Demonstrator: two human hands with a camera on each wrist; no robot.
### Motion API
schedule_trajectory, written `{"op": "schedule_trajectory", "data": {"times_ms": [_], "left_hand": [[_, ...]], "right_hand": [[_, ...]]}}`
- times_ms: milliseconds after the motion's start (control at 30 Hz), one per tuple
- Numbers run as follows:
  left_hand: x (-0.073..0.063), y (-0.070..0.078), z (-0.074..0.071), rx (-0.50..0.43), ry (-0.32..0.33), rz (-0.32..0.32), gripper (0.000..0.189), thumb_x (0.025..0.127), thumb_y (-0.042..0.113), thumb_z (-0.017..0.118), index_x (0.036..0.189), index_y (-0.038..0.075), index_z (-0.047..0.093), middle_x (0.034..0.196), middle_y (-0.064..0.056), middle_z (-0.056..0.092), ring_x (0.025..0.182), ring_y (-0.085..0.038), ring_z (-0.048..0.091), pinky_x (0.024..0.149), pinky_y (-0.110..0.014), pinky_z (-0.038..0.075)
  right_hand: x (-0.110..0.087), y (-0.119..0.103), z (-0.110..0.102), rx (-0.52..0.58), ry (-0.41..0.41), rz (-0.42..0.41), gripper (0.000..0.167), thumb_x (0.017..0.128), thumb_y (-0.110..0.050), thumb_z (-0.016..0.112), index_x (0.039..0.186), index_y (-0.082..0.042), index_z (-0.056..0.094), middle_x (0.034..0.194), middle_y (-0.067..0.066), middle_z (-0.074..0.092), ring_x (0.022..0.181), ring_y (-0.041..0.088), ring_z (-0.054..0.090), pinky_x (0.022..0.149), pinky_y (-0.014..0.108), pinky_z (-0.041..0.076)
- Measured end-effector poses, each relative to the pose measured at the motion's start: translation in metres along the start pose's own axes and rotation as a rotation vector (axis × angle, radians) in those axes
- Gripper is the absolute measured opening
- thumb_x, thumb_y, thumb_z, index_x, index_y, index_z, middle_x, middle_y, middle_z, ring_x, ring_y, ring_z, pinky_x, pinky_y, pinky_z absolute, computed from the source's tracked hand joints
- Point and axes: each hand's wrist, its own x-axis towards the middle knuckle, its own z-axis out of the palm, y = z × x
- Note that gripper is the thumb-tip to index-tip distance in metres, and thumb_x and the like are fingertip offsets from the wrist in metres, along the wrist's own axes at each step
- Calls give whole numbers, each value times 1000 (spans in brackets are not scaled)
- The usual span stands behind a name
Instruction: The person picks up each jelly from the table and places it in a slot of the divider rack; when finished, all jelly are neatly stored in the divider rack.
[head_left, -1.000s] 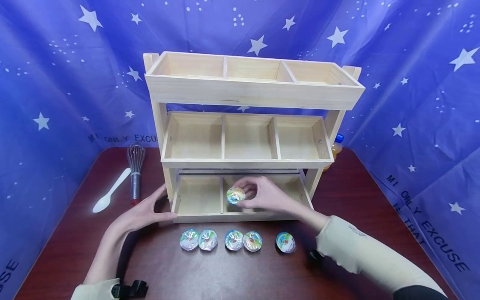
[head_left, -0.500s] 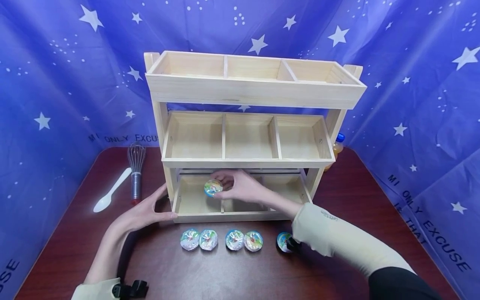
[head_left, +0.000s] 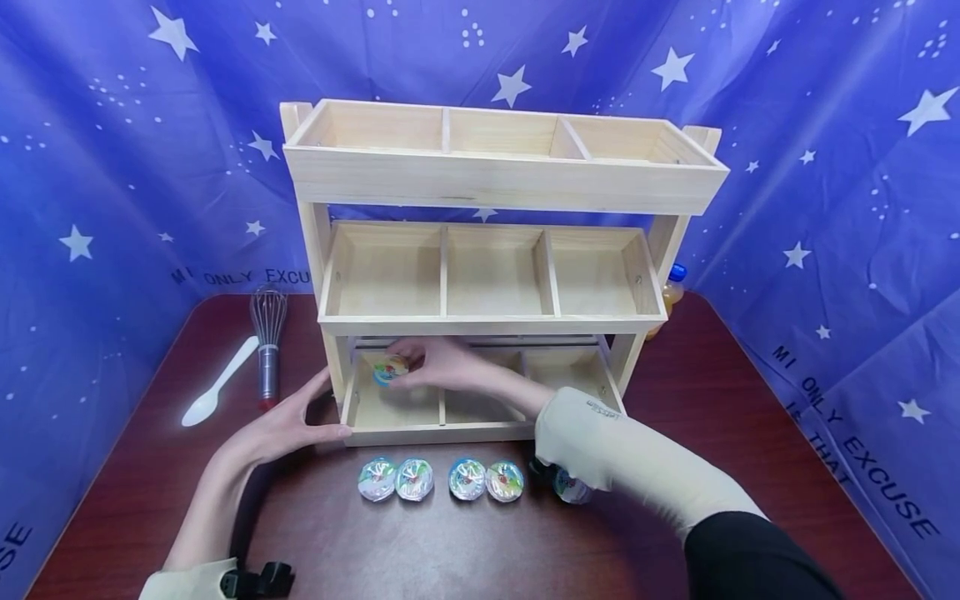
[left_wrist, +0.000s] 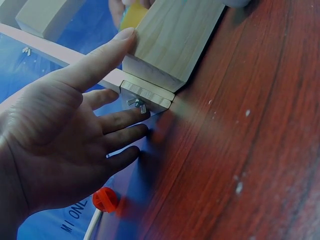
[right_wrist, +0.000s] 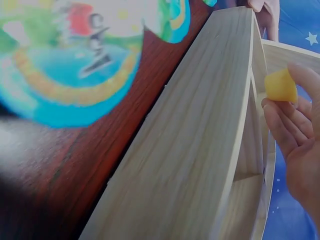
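My right hand (head_left: 442,367) pinches a small jelly cup (head_left: 387,370) between thumb and fingers, over the left compartment of the wooden rack's bottom tray (head_left: 442,434). In the right wrist view, the yellow side of the same jelly cup (right_wrist: 281,86) shows at the fingertips. My left hand (head_left: 281,429) rests at the tray's left front corner. Its thumb touches the wood there, and the other fingers stretch along the rack's side by a wing nut (left_wrist: 137,103). Several jelly cups (head_left: 467,479) with printed lids stand in a row before the rack; the rightmost (head_left: 573,489) is partly behind my right sleeve.
Above the bottom tray are the rack's middle tray (head_left: 495,325) and top tray (head_left: 510,179), each with three compartments. A whisk (head_left: 268,342) and a white spoon (head_left: 220,383) lie to the left. A bottle with a blue cap (head_left: 675,279) stands behind the rack's right side.
My right hand has carried the jelly cup leftward from the bottom tray's middle compartment to over its left one. Its sleeve now covers part of the rightmost cup. The left hand stays put.
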Motion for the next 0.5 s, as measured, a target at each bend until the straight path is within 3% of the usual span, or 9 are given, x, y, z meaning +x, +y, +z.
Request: {"op": "schedule_trajectory", "data": {"times_ms": [133,267,500], "left_hand": [[0,0,0,-1,0,2,110,87,30,82,167,13,9,169,-26,20,154,-47,20,118,-72,25],[0,-1,0,-6,-3,0,109,87,30,82,167,13,8,169,-26,20,154,-48,20,117,-73,25],[0,-1,0,-5,-8,-2,109,88,29,82,167,14,8,169,-26,20,154,-48,20,116,-74,25]], "right_hand": [[11,-1,6,21,-25,-3,53,86,-21,83,135,-8,66,123,14,73,96,11,65,81,17,52],[19,0,12,5,-33,-22,54,85,-21,84,133,-5,65,128,15,72,103,15,66,84,16,51],[27,-2,17,-27,-58,-29,49,83,-18,86,126,-5,68,122,13,74,101,16,67,84,17,52]]}}
